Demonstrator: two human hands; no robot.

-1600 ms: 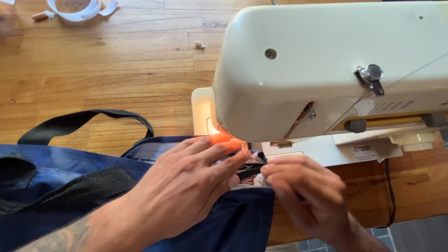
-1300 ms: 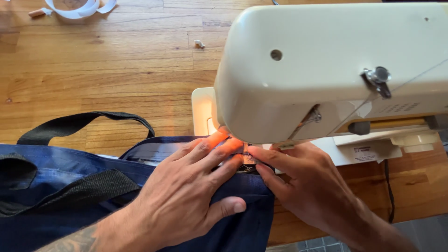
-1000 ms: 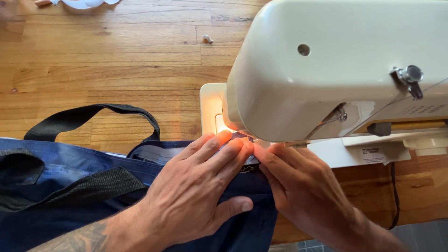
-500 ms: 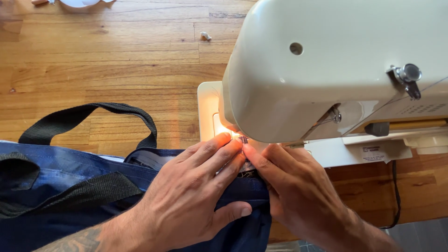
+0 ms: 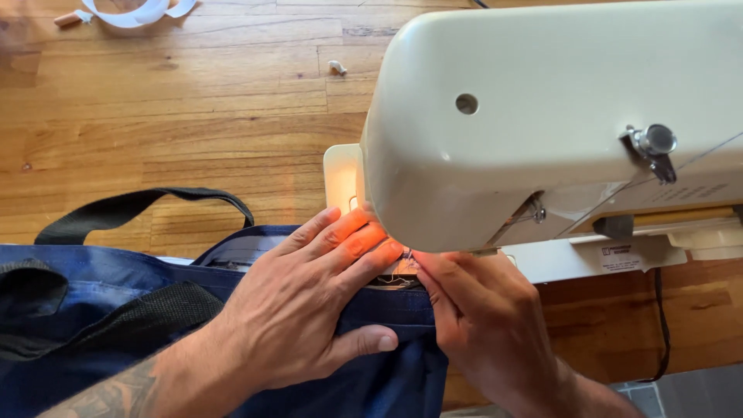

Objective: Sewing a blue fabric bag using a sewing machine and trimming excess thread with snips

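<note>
While both hands lie flat on the dark blue bag [image 5: 116, 310], I see that they have moved closer together than a second ago: the fingertips now almost meet under the head of the cream sewing machine [image 5: 557, 124]. My left hand [image 5: 309, 310] is spread wide, palm down, with the thumb stretched toward me, and it presses the cloth to the machine bed. My right hand [image 5: 487, 317] is narrower, its fingers bent and pinching the folded edge of the cloth just beside the left fingertips. Neither hand grasps anything; both only press and guide. The needle itself is hidden by the machine head, so I cannot tell if it is down. I judge that the seam edge now sits where the needle works, so the cloth seems lined up for stitching. A black strap [image 5: 139, 205] lies beyond my left hand on the wooden desk [image 5: 155, 101], and a white tape roll [image 5: 135, 11] is far beyond it.
</note>
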